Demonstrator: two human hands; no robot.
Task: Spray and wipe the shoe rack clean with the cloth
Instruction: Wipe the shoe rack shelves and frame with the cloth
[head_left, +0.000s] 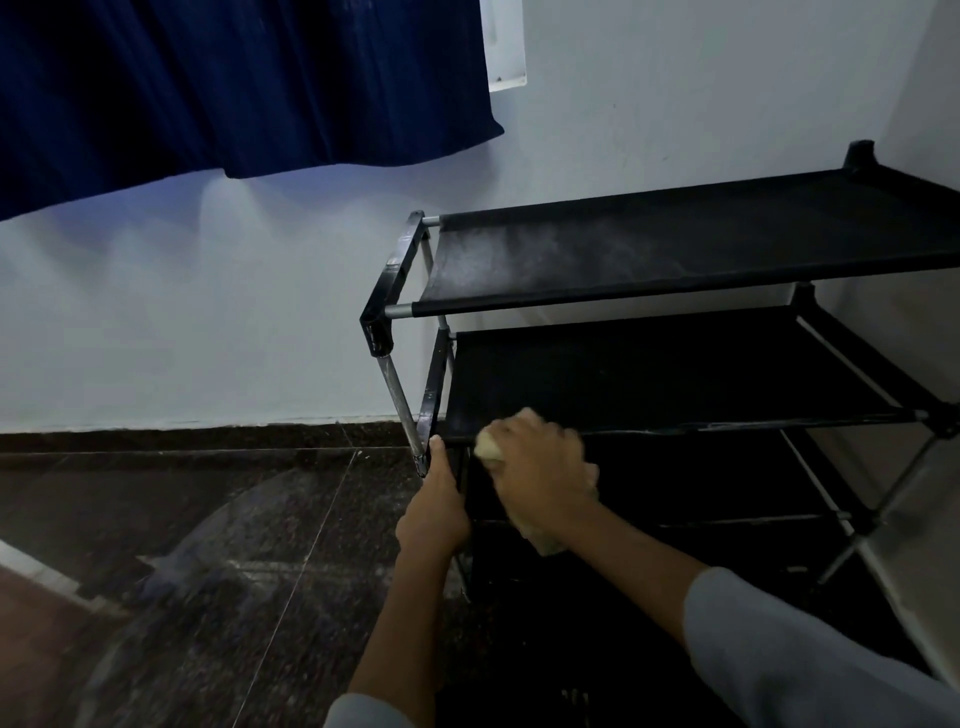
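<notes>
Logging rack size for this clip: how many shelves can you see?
3: top shelf, middle shelf at the right hand with the cloth, and a dark lower shelf. More may be hidden below.

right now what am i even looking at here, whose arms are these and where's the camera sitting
There is no machine here. The single picture comes from a wide-angle camera worn on a person's head, looking forward and down, so the two arms reaching in from the bottom are that person's own.

In front of them stands a black fabric-shelved shoe rack with metal tubes, set on a dark speckled tile floor against a white wall. A dark blue curtain hangs at upper left.

The left hand holds the rack's front corner post, steadying it. The right hand has its grip around a pale yellowish cloth, pressed at the front edge of the second shelf. No spray bottle is in view.
</notes>
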